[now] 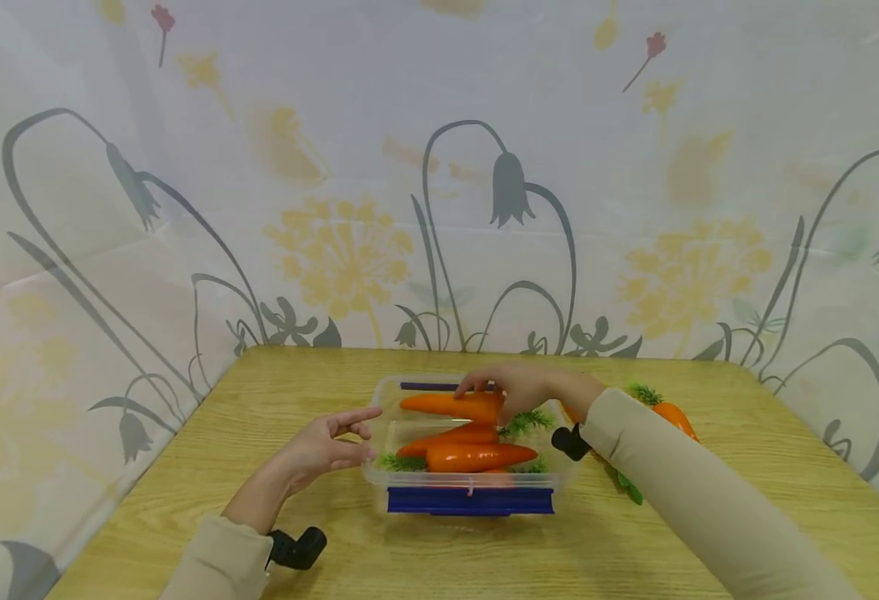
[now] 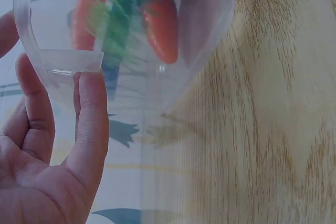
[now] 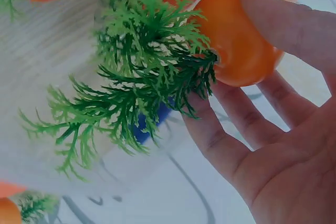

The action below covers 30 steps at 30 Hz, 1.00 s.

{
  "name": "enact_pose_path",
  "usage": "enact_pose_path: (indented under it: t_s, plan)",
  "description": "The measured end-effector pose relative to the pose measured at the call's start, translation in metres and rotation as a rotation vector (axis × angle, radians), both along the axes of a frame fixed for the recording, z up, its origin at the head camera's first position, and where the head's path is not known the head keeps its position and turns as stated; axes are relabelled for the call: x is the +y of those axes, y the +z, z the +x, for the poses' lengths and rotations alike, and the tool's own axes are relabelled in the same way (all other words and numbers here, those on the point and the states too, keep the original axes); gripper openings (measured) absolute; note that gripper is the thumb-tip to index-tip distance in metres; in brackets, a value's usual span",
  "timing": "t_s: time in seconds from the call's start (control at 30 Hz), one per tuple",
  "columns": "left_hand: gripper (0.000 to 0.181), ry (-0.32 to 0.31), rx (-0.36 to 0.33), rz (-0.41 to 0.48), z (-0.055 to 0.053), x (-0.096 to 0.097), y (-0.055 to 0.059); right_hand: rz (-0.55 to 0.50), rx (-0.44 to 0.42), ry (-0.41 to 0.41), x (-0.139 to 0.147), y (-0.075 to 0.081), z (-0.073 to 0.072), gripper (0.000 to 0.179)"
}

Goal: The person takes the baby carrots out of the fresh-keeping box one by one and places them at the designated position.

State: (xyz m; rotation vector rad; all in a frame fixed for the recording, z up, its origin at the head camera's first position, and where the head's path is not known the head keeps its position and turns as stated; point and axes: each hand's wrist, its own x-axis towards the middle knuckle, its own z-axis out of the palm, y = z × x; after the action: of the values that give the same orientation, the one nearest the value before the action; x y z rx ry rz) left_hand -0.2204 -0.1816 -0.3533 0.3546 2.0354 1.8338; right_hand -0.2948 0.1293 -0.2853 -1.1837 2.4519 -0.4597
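A clear plastic box [image 1: 409, 481] with blue latches stands on the table and holds several orange carrots with green tops. Over its far side, my right hand [image 1: 521, 387] grips a carrot [image 1: 439, 405], whose tip points left. The right wrist view shows the thumb on top of that carrot [image 3: 239, 35] and the fingers beneath, beside its feathery greens [image 3: 142, 77]. Another carrot [image 1: 480, 457] lies along the box's near side. At the left end, my left hand [image 1: 319, 450] has its fingers extended, one fingertip right at a clear rim tab [image 2: 71, 60] in the left wrist view.
Right of the box, partly behind my right forearm, lie another orange vegetable [image 1: 675, 418] and some green leaves [image 1: 629, 489]. The wooden tabletop [image 1: 297, 379] ends at a flower-printed cloth [image 1: 349, 167]. Each wrist wears a black camera [image 1: 298, 548].
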Motion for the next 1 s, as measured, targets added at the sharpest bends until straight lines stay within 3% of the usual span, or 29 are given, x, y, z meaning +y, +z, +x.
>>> enact_pose_path:
  t_s: [0.2, 0.4, 0.83, 1.0]
  plan:
    - [0.064, -0.005, 0.007, 0.004, 0.000, 0.001, 0.000, -0.047, 0.017, -0.053, 0.007, 0.010, 0.006, 0.060]
    - [0.063, -0.001, 0.002, 0.004, 0.000, 0.002, 0.001, -0.101, 0.109, -0.021, 0.017, 0.019, 0.013, 0.060]
    - [0.068, -0.001, 0.003, 0.001, 0.000, 0.000, 0.001, -0.142, 0.198, 0.013, 0.043, 0.027, 0.028, 0.058]
    - [0.068, 0.001, -0.003, 0.003, 0.000, 0.001, 0.000, -0.152, 0.203, -0.015, 0.054, 0.028, 0.035, 0.058]
